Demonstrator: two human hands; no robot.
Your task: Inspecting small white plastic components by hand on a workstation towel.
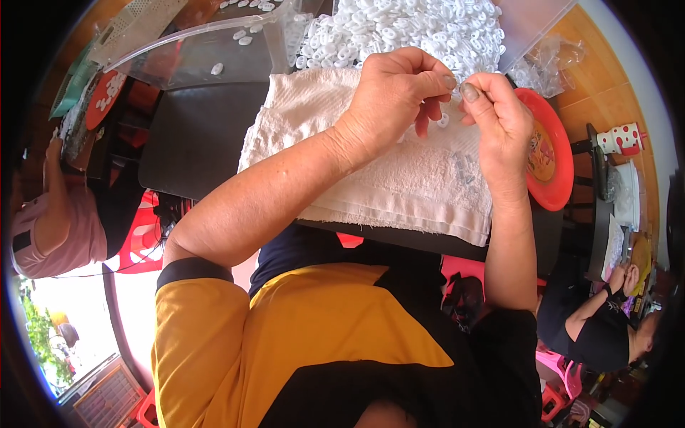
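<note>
My left hand [403,85] is closed, thumb and forefinger pinched together, above a pale towel [399,192]. Close beside it my right hand [499,118] is pinched the same way, the fingertips of both nearly meeting. Whatever they grip is too small to make out. Just below the fingertips a small white plastic piece [443,120] shows against the towel; whether it hangs or lies there I cannot tell. Beyond my hands a large heap of small white oval plastic pieces [399,28] fills the far side of the table.
A red round plate [556,164] sits right of the towel. Far left stands a clear plastic bin [200,50] with a few white pieces. Crumpled clear bags [549,68] lie at the far right. Other people work at left [57,221] and right [592,321].
</note>
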